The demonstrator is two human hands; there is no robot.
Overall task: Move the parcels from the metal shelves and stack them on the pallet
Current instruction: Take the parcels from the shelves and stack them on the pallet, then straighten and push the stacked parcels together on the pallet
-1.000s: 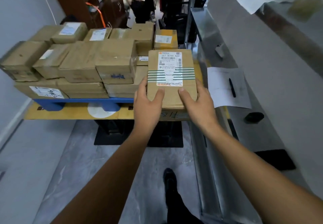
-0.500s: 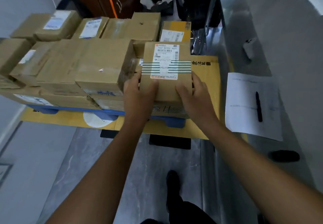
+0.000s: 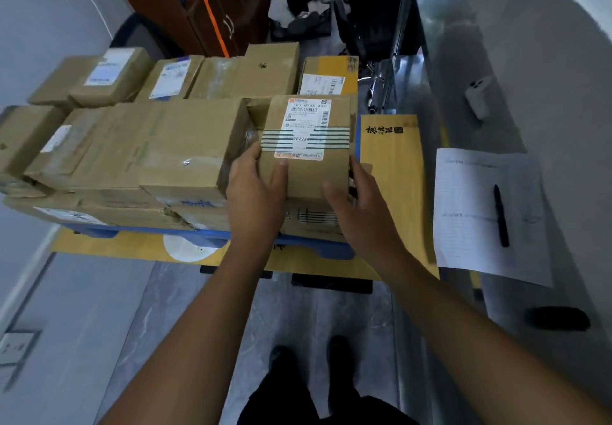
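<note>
A brown cardboard parcel (image 3: 306, 146) with a white shipping label and green stripes lies on top of another box at the right end of the stack. My left hand (image 3: 256, 189) grips its near left corner, thumb on top. My right hand (image 3: 356, 206) holds its near right corner, fingers along the side. Several more cardboard parcels (image 3: 159, 146) are stacked on the blue pallet (image 3: 212, 234), which rests on a yellow cardboard sheet (image 3: 392, 166).
The metal shelf (image 3: 463, 100) runs along the right, with a paper sheet (image 3: 470, 212), a black pen (image 3: 501, 216), a phone (image 3: 478, 96) and a dark object (image 3: 559, 318) on it. A brown cabinet (image 3: 212, 4) stands behind the pallet. A grey wall is at the left.
I have stepped closer to the pallet and lowered the labelled parcel onto the box at the right end of the stack. Both hands still hold its near corners.
</note>
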